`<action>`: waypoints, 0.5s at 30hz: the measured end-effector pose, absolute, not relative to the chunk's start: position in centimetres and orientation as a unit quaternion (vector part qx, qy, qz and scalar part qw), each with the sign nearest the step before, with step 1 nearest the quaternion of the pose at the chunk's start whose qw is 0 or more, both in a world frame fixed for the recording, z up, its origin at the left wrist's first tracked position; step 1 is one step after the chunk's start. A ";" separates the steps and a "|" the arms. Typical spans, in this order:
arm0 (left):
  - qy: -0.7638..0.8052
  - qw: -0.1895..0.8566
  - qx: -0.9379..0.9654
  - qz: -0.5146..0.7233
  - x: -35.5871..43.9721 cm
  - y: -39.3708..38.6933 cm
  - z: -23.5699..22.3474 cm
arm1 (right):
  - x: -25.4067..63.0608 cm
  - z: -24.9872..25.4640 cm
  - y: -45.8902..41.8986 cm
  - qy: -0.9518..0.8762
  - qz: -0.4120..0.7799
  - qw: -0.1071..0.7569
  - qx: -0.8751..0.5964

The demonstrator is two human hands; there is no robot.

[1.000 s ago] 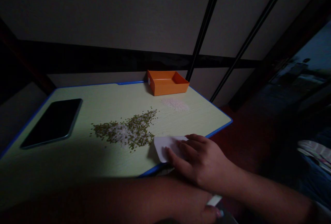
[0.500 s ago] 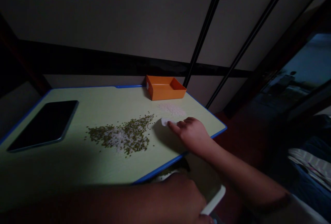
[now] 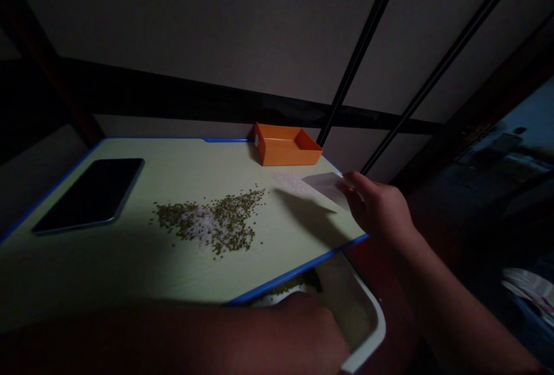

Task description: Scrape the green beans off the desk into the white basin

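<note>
My right hand (image 3: pixel 376 207) pinches a white card (image 3: pixel 325 186) and holds it tilted just above the table's right edge, next to a small patch of white grains (image 3: pixel 291 181). A mixed heap of green beans and white grains (image 3: pixel 212 222) lies in the middle of the pale table (image 3: pixel 130 259). My left hand (image 3: pixel 303 334) is below the table's front edge, closed on the rim of a white tray (image 3: pixel 367 329) held under that edge; its fingers are mostly in shadow.
An orange open box (image 3: pixel 285 145) stands at the table's back edge. A dark phone (image 3: pixel 90 193) lies flat at the left. The table has a blue rim. Dark wall panels rise behind, and the room to the right is dim.
My right hand has moved the white card from the front edge up and right, lifting it off the table beside the white grains. The white tray under the edge has come more into view.
</note>
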State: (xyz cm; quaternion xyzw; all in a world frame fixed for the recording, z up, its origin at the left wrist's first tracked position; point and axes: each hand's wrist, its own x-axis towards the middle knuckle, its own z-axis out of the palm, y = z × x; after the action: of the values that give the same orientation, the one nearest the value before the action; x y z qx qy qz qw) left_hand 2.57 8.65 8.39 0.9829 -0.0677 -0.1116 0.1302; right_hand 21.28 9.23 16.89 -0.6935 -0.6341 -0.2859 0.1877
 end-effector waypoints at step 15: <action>-0.082 0.107 0.960 -0.246 2.8 9.4 12.9 | 17.6 18.0 23.9 -0.699 -0.067 0.143 -0.698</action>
State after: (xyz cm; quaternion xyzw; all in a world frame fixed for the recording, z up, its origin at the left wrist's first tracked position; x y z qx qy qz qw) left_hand 2.83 9.44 12.93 0.9599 -0.0817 -0.2462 0.1067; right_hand 17.56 23.92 18.02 -0.6978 -0.6988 -0.0665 0.1425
